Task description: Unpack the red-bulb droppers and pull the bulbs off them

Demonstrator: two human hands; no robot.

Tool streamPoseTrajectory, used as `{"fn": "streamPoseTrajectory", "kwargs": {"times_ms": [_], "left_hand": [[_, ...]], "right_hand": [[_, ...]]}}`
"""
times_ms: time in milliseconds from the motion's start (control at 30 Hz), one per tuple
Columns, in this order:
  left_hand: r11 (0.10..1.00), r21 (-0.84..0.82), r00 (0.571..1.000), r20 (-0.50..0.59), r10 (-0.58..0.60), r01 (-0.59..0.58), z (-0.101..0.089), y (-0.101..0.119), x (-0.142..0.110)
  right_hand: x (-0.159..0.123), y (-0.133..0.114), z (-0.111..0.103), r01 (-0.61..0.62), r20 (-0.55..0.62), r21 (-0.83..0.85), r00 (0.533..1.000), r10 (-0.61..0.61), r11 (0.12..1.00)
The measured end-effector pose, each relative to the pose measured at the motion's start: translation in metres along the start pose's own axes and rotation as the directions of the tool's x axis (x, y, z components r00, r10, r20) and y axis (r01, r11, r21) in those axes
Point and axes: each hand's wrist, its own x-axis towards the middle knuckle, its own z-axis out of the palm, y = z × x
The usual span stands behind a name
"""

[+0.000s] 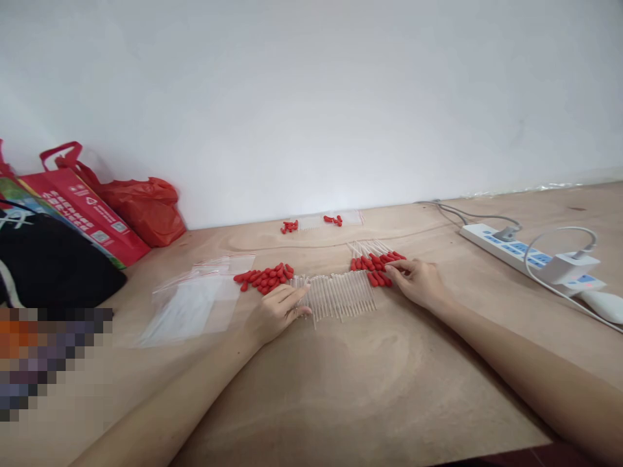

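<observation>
A row of thin clear glass dropper tubes (341, 297) lies side by side on the wooden table. My left hand (278, 311) rests at the row's left end, thumb and forefinger apart over the tubes. Beyond that hand is a heap of loose red rubber bulbs (268, 279). Several droppers fitted with red bulbs (372, 262) lie past the row's right end, their tubes pointing away from me. My right hand (413, 279) is there, fingertips pinched at a red bulb among them; the fingers partly hide it.
Clear zip bags (187, 305) lie left of the bulbs. Near the wall is another bag (311, 222) with small red bulbs. A white power strip (516, 250) with plugs and cables runs along the right. Red bags (141, 204) and a black bag (53, 259) stand left.
</observation>
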Motion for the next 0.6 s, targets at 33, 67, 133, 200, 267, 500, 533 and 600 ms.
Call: {"fn": "streamPoseTrajectory", "kwargs": {"times_ms": [33,67,133,200,267,500,533,600], "left_hand": [[1.000,-0.018,1.000,0.006,0.002,-0.002,0.000,0.000,0.000],[0.999,-0.039,1.000,0.009,0.007,-0.006,0.000,-0.001,-0.001],[0.996,-0.091,1.000,0.023,0.016,-0.014,-0.001,-0.001,-0.001],[0.991,-0.131,0.998,0.057,0.007,0.001,-0.003,0.000,-0.001],[0.992,-0.118,0.994,0.102,-0.030,0.043,-0.005,0.003,0.000],[0.974,0.061,0.949,0.219,-0.227,0.219,-0.008,0.015,0.007],[0.970,0.069,0.943,0.225,-0.244,0.234,-0.008,0.015,0.007],[0.964,0.078,0.936,0.231,-0.266,0.255,-0.007,0.014,0.007]], "right_hand": [[0.001,0.000,0.001,0.011,-0.035,-0.023,0.999,-0.012,1.000],[0.003,0.000,0.003,0.026,-0.068,-0.048,0.997,-0.029,0.999],[0.006,0.001,0.008,0.051,-0.121,-0.090,0.991,-0.062,0.995],[0.010,0.002,0.014,0.066,-0.166,-0.115,0.983,-0.085,0.991],[0.014,0.003,0.021,0.073,-0.208,-0.142,0.973,-0.102,0.987],[0.023,0.006,0.031,0.075,-0.175,-0.237,0.977,-0.118,0.969],[0.024,0.006,0.030,0.078,-0.157,-0.233,0.981,-0.117,0.969],[0.024,0.005,0.029,0.080,-0.131,-0.218,0.985,-0.110,0.973]]}}
